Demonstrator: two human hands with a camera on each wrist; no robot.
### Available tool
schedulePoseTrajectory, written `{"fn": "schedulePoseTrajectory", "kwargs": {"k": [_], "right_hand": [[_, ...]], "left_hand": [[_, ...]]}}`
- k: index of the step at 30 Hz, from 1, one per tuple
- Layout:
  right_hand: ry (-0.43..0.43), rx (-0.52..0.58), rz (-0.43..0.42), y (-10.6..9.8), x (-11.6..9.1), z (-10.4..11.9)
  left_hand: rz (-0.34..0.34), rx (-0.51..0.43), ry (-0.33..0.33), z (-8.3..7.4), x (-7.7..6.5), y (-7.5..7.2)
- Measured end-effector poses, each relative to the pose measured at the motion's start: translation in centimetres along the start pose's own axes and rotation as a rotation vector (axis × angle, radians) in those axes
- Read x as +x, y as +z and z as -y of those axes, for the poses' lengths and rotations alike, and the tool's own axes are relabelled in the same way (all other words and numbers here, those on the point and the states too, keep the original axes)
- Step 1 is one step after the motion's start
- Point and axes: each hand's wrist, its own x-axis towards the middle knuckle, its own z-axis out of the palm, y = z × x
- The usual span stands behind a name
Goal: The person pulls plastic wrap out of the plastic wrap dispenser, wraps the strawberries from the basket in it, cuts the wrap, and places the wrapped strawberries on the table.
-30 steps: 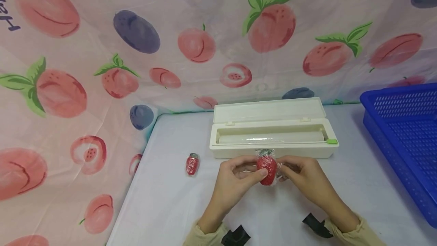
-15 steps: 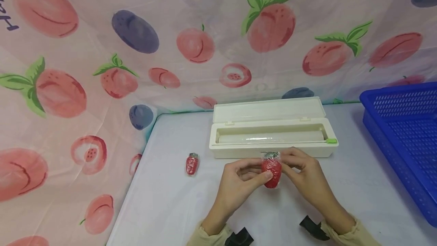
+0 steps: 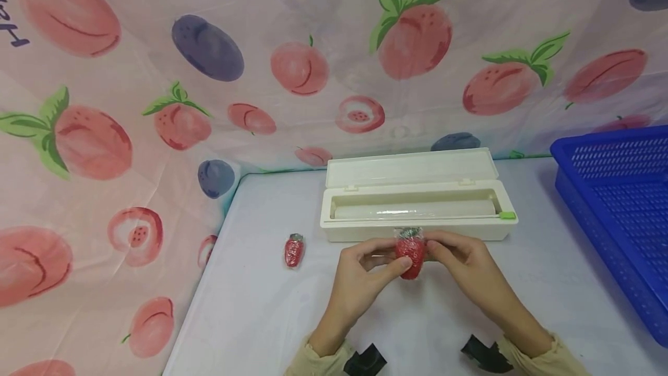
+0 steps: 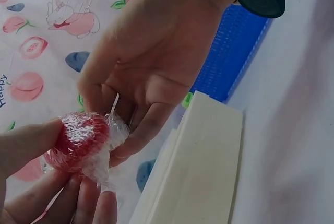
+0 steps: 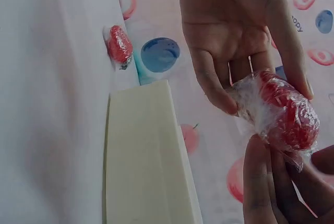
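A red strawberry (image 3: 411, 251) with a green top, wrapped in clear plastic film, is held up in front of the white box. My left hand (image 3: 360, 277) grips it, thumb across its front and fingers behind. At its right side my right hand (image 3: 467, 263) pinches the plastic wrap (image 4: 119, 129) between thumb and fingers. In the right wrist view, crinkled film bunches around the wrapped berry (image 5: 289, 112), between both hands. Another wrapped strawberry (image 3: 294, 250) lies on the white table to the left.
Behind the hands stands a white cling film box (image 3: 417, 232), lid raised, a film roll (image 3: 412, 210) inside and a green slider (image 3: 506, 215) at its right end. A blue plastic basket (image 3: 600, 219) stands at the right. A fruit-print cloth (image 3: 250, 16) hangs behind the table.
The held strawberry shifted slightly right and down, then back up and left. My right fingers moved along its right side, where film stuck out earlier. The other strawberry and the box stayed put.
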Motion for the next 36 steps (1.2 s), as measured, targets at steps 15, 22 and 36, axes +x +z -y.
{"fn": "schedulePoseTrajectory", "kwargs": {"k": [15,22,36], "right_hand": [[-0.069,0.053,-0.022,0.75,-0.29,0.20],[-0.139,-0.020,-0.066,0.73,-0.31,0.22],[-0.076,0.049,-0.034,0.77,-0.29,0.29]], "left_hand": [[-0.018,-0.100,-0.032,0.03,0.00,0.17],[0.029,-0.128,-0.073,0.07,0.09,-0.04],[0.011,-0.137,-0.036,0.07,-0.01,-0.03]]}}
